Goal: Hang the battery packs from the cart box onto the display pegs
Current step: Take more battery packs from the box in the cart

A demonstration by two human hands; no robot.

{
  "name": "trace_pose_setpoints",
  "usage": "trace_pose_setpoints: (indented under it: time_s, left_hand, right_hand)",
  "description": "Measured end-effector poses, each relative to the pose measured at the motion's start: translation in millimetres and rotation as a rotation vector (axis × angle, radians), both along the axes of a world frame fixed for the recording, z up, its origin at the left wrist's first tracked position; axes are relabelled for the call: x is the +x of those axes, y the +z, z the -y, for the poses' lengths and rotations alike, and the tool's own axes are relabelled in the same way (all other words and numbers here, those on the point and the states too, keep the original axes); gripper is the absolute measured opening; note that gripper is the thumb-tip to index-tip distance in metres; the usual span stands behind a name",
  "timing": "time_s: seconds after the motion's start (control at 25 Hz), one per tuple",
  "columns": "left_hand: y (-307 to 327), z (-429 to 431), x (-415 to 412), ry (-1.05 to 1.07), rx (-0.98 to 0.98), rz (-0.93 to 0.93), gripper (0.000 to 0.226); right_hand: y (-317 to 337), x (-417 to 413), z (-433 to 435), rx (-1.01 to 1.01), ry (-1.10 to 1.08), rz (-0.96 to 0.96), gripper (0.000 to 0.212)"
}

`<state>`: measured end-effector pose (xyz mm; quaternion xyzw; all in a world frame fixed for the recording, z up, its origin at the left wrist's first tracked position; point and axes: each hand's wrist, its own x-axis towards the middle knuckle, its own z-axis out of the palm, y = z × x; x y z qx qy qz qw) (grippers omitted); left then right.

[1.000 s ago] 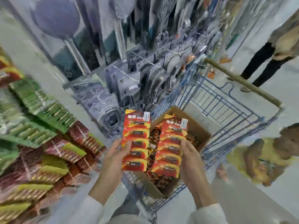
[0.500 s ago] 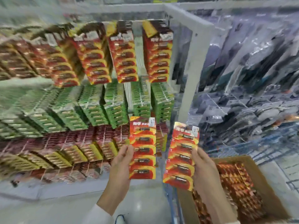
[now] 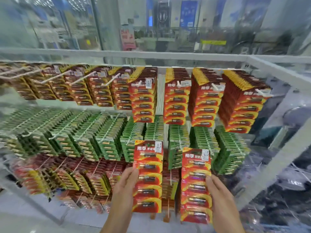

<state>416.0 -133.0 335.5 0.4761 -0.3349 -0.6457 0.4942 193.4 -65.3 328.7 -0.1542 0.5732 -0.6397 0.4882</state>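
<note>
My left hand (image 3: 125, 187) grips a red and yellow battery pack strip (image 3: 148, 175) by its left edge, held upright in front of the display. My right hand (image 3: 220, 197) grips a second red battery pack strip (image 3: 195, 182) by its right edge, slightly lower. Both strips hang below the top row of red packs on white pegs (image 3: 178, 84). The peg with red packs (image 3: 143, 101) is straight above the left strip. The cart box is out of view.
A row of green battery packs (image 3: 107, 142) fills the middle pegs; darker red and yellow packs (image 3: 67, 179) fill the lowest row. A white rack frame (image 3: 282, 158) slants down at the right. Glass panels stand behind the rack.
My view has swung from the cart and its box up to the battery display. Both hands have risen with their strips toward the pegs; the box has dropped out of view.
</note>
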Motion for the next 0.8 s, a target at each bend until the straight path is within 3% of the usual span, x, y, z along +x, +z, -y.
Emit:
trace_pose_setpoints:
  time_s: [0.12, 0.24, 0.36, 0.72, 0.8]
  left_hand:
    - [31.8, 30.8, 17.4, -0.015, -0.108, -0.006, 0.021]
    - [69.6, 66.7, 24.2, -0.062, -0.276, 0.000, 0.023]
    - [94.1, 97.9, 22.4, -0.094, -0.389, -0.010, 0.023]
    - [94.7, 123.8, 11.6, -0.080, -0.383, 0.018, 0.025]
    - [92.4, 129.5, 3.0, -0.077, -0.377, 0.034, 0.028]
  right_hand:
    - [5.7, 19.5, 22.7, 0.034, -0.022, -0.006, 0.016]
    - [5.6, 33.5, 43.9, 0.055, -0.001, -0.132, 0.041]
    - [7.7, 41.7, 54.1, 0.120, -0.014, -0.108, 0.028]
    - [22.0, 30.2, 60.2, 0.106, 0.028, -0.140, 0.033]
    - [33.5, 22.9, 57.7, 0.040, 0.047, -0.126, 0.026]
